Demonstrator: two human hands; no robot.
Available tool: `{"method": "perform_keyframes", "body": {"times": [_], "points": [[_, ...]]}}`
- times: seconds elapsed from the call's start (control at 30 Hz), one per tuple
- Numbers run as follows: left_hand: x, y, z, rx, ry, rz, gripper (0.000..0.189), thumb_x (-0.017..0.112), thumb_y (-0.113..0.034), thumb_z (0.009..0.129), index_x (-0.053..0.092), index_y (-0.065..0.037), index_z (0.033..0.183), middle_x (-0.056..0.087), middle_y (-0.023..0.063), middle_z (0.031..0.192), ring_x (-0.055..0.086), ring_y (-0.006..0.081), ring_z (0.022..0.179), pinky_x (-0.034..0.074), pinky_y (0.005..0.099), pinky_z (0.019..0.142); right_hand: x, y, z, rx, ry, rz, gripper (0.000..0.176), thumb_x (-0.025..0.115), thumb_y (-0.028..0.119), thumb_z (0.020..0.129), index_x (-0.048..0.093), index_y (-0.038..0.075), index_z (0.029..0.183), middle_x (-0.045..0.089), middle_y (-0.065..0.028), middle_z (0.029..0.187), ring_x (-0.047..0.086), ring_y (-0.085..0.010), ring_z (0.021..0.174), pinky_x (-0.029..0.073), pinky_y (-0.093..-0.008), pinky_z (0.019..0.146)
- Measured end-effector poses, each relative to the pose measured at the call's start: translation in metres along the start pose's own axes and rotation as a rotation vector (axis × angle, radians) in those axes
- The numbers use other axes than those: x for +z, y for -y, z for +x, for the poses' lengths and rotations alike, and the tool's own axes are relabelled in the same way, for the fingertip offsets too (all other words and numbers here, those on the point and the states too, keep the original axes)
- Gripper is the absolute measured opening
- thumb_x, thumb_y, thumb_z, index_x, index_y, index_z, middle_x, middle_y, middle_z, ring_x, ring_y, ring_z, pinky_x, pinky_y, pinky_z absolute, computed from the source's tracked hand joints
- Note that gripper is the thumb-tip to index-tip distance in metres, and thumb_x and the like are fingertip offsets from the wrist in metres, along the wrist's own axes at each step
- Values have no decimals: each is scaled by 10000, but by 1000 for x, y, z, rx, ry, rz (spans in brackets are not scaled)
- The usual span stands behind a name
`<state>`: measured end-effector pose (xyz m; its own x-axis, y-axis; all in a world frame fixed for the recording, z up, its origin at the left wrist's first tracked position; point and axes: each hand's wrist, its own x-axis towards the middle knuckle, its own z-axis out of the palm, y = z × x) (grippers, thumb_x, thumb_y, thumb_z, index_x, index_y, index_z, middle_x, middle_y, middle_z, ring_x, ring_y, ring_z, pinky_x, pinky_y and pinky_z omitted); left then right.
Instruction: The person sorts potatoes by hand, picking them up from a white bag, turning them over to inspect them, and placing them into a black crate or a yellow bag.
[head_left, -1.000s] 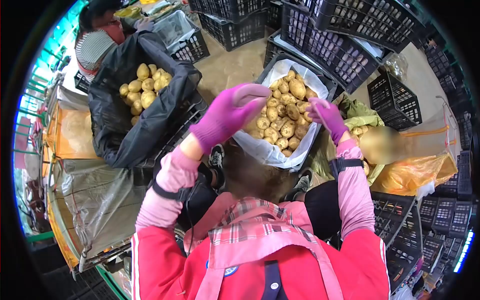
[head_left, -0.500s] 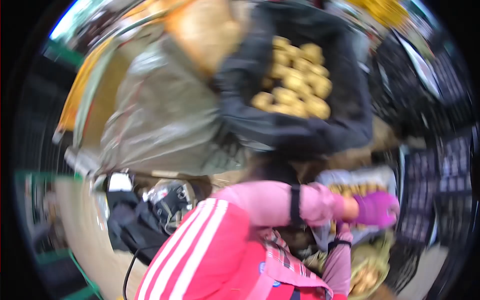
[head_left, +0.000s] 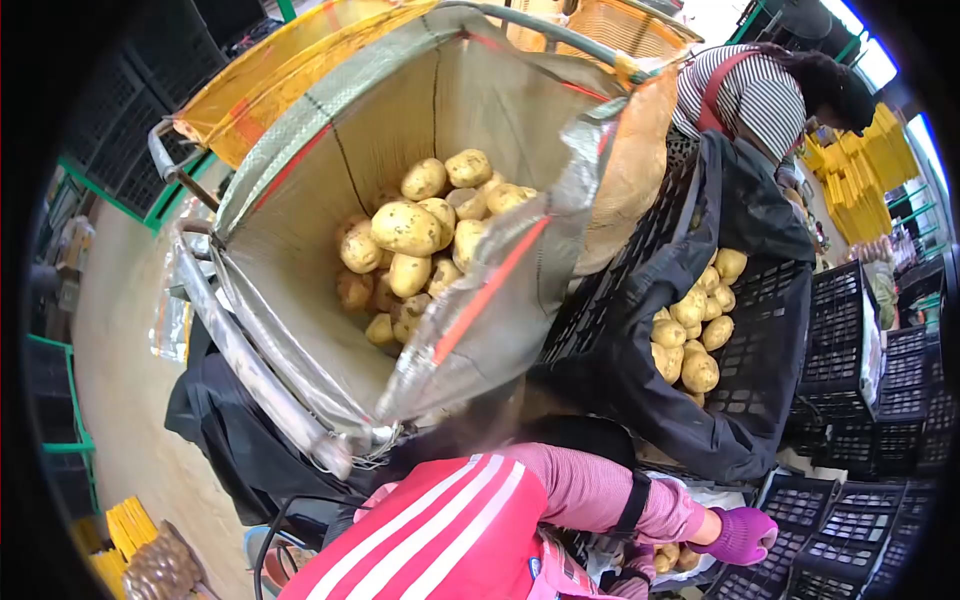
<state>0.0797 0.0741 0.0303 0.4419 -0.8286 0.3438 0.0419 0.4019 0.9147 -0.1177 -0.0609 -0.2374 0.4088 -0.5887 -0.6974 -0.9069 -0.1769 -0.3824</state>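
My left hand (head_left: 742, 537) is curled closed, just beside potatoes (head_left: 686, 558) in the white liner (head_left: 712, 496). My right hand (head_left: 640, 556) is mostly hidden near them; I cannot tell its grip.

Wide-angle view in bright, diffuse light. A black circular vignette closes the corners, and the grey-green metal tube frame (head_left: 250, 355) bows towards the rim. Glare whitens the creased silver-grey flap of the woven sack (head_left: 510, 300); blue-white light flares at the upper right edge. Soft shadows separate the yellow-brown potatoes in the sack (head_left: 405, 228), which are sharply rendered. The black fabric liner (head_left: 640, 400) reads dark, and a brownish smear blurs the area below the sack.
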Motion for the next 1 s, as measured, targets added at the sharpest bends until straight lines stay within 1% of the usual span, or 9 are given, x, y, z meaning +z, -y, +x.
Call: {"method": "perform_keyframes", "body": {"times": [0.23,0.3,0.4,0.5,0.57,0.7,0.8,0.9,1.0], "points": [[10,21,7,-62,40,215,317,684,-250,803,650,-12,1010,676,182,931,656,379,897,523,454,785,-54,39,-104,-137,81,1177,403,563,414,944,614,131,1226,636,-60,1218,618,-223,1064,534,-395,837],[12,25,3,-90,44,315,433,697,-293,791,620,0,1100,638,222,1043,633,405,984,515,460,843,-72,76,-164,-456,158,1204,480,627,412,892,582,125,1273,636,-65,1217,626,-224,1089,514,-409,928],[16,29,-1,-153,15,239,461,700,-345,794,625,1,1090,650,225,1105,645,390,1005,514,458,874,-97,87,-175,-628,-522,671,620,538,446,925,461,41,1389,533,-136,1344,568,-268,1178,510,-394,935],[57,89,37,-12,-20,129,475,639,-443,846,658,-21,1062,689,224,1061,676,378,973,513,430,911,-112,153,-227,-659,-394,955,616,574,273,947,386,-6,1463,472,-161,1427,510,-281,1259,418,-396,1068],[63,95,42,-166,18,-107,519,559,-537,887,679,-53,1034,703,206,966,693,358,867,533,429,823,-100,193,-254,-666,-750,119,614,580,242,949,386,-21,1469,454,-187,1450,486,-273,1290,405,-386,1074],[-2,3,12,-631,75,-730,609,462,-646,934,670,-77,983,681,147,847,687,303,668,526,435,457,-93,191,-259,-869,-727,278,577,566,252,994,396,-39,1462,500,-171,1426,501,-251,1281,379,-359,1089],[19,23,13,-282,-85,-429,465,486,-509,985,646,-79,1058,642,99,962,660,272,871,537,427,690,-102,193,-256,-625,-729,338,514,495,215,1001,424,-53,1433,503,-177,1413,509,-264,1279,407,-361,1061],[31,68,0,-138,-119,16,402,441,-376,1024,572,-40,1202,629,94,1074,625,208,984,517,362,805,-96,195,-245,-799,-435,685,644,604,318,954,386,-4,1467,482,-155,1431,481,-259,1308,380,-384,1108],[28,121,-7,-114,-126,148,386,395,-243,1063,497,-1,1347,616,90,1186,590,145,1097,496,297,919,-105,170,-231,-792,-618,439,681,697,266,896,410,7,1457,516,-148,1400,493,-248,1298,381,-369,1105]]}}
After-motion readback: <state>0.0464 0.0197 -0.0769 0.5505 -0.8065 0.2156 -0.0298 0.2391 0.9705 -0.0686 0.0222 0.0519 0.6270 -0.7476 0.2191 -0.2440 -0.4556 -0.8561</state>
